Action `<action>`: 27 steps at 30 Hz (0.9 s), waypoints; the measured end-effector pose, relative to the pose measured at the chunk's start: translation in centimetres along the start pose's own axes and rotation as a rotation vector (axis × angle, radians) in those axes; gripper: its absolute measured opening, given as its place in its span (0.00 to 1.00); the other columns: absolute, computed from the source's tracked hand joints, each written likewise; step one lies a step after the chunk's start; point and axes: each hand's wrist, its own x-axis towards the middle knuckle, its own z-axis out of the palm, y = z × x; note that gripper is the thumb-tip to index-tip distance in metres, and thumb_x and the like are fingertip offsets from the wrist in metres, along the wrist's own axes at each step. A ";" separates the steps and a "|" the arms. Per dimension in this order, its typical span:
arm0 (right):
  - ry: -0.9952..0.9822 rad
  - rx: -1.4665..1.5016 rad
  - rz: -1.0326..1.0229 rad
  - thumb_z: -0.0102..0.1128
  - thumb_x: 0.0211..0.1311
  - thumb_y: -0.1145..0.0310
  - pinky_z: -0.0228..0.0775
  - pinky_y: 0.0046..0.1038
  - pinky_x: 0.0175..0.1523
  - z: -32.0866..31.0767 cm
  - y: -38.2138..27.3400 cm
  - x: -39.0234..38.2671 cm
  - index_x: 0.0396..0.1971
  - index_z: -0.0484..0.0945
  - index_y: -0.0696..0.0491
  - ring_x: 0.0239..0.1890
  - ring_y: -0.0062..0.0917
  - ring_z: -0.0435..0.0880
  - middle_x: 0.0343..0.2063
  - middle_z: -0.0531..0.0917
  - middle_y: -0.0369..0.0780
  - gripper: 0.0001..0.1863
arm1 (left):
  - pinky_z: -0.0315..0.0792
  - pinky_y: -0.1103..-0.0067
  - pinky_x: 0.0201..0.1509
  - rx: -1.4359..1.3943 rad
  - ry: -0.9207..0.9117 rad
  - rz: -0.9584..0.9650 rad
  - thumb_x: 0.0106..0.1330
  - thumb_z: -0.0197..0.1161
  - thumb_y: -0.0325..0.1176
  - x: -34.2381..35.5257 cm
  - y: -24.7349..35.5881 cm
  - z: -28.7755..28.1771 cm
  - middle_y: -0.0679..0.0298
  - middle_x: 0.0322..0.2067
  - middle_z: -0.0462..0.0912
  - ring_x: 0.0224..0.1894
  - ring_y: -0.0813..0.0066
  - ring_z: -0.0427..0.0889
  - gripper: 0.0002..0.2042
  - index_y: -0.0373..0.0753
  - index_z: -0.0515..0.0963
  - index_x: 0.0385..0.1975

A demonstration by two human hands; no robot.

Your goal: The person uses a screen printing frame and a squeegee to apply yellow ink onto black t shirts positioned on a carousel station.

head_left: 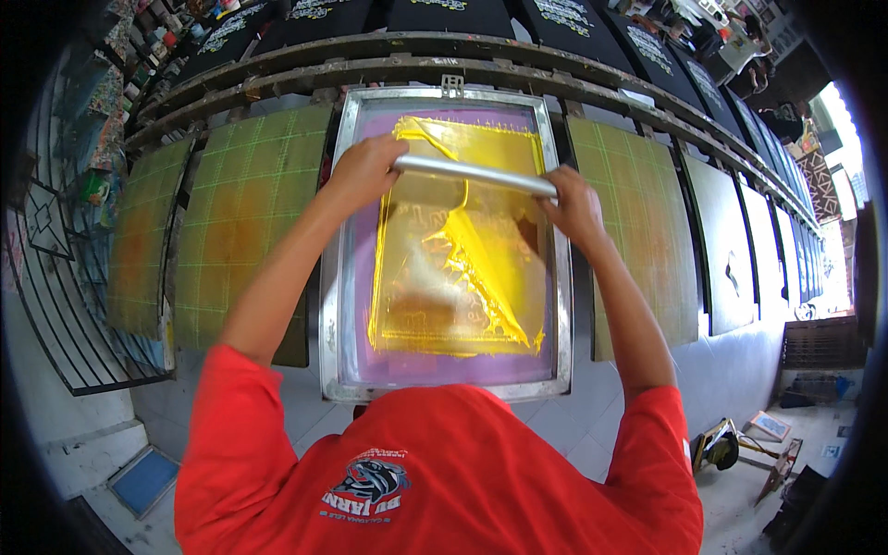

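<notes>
A squeegee (476, 173) with a silver metal handle lies across the upper part of a screen-printing frame (330, 305). My left hand (367, 170) is closed round the handle's left end, and my right hand (573, 203) grips its right end, which sits slightly lower. Thick yellow ink (486, 287) runs in a slanting ridge down the mesh (416, 268), with a thinner yellow film around it. More ink is smeared along the mesh's upper left edge. A purple border surrounds the yellow area inside the metal frame. The squeegee's blade is hard to make out.
Green boards with grid lines (254, 222) (634, 231) flank the frame. White boards (726, 236) stand farther right. Metal rails (370, 69) run behind, with printed black fabric pieces (444, 17) beyond. A black metal rack (74, 305) is at left; a blue panel (146, 481) rests lower left.
</notes>
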 end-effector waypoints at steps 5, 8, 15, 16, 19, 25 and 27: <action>-0.014 -0.025 -0.036 0.68 0.45 0.66 0.73 0.40 0.45 2.4 4.4 9.7 0.35 0.82 0.53 0.41 0.42 0.81 0.33 0.81 0.44 0.15 | 0.73 0.64 0.42 0.011 -0.035 -0.035 0.52 0.63 0.27 7.4 -6.7 1.1 0.51 0.34 0.80 0.40 0.48 0.80 0.08 0.36 0.77 0.32; -0.078 -0.056 -0.048 0.68 0.45 0.65 0.73 0.40 0.46 4.5 6.9 13.4 0.37 0.82 0.53 0.42 0.43 0.81 0.35 0.82 0.45 0.17 | 0.74 0.65 0.44 -0.020 -0.062 -0.066 0.52 0.64 0.27 9.2 -9.4 2.3 0.50 0.35 0.81 0.42 0.48 0.80 0.09 0.35 0.77 0.32; -0.207 -0.096 -0.035 0.71 0.44 0.62 0.73 0.40 0.49 8.1 10.3 16.3 0.41 0.82 0.51 0.43 0.43 0.82 0.37 0.83 0.45 0.21 | 0.73 0.62 0.47 0.052 -0.129 -0.153 0.50 0.65 0.28 9.8 -11.4 5.4 0.47 0.35 0.81 0.43 0.46 0.80 0.12 0.34 0.76 0.34; -0.242 -0.141 -0.017 0.73 0.43 0.61 0.74 0.40 0.49 8.0 9.9 16.7 0.42 0.83 0.51 0.43 0.43 0.82 0.37 0.83 0.46 0.22 | 0.73 0.61 0.46 0.080 -0.141 -0.129 0.48 0.66 0.30 9.6 -11.6 5.6 0.47 0.35 0.81 0.43 0.45 0.80 0.13 0.34 0.76 0.34; -0.282 -0.205 -0.035 0.76 0.40 0.59 0.75 0.40 0.48 7.7 9.3 17.8 0.40 0.85 0.50 0.41 0.42 0.83 0.35 0.85 0.47 0.23 | 0.74 0.60 0.44 0.134 -0.217 -0.203 0.50 0.68 0.33 9.0 -10.3 5.0 0.48 0.35 0.82 0.42 0.46 0.80 0.13 0.36 0.77 0.34; -0.333 -0.102 -0.234 0.74 0.40 0.65 0.75 0.38 0.45 7.9 8.3 17.8 0.34 0.85 0.50 0.38 0.40 0.83 0.32 0.85 0.43 0.17 | 0.75 0.57 0.42 0.182 -0.212 -0.361 0.52 0.63 0.32 2.4 -3.6 4.8 0.48 0.33 0.81 0.38 0.46 0.81 0.11 0.35 0.75 0.35; -0.342 -0.058 -0.338 0.73 0.40 0.67 0.75 0.38 0.45 8.2 7.5 17.4 0.33 0.84 0.50 0.38 0.40 0.83 0.32 0.85 0.42 0.15 | 0.75 0.57 0.40 0.171 -0.165 -0.417 0.53 0.61 0.30 -0.7 -0.5 4.6 0.47 0.31 0.79 0.36 0.46 0.80 0.10 0.34 0.74 0.33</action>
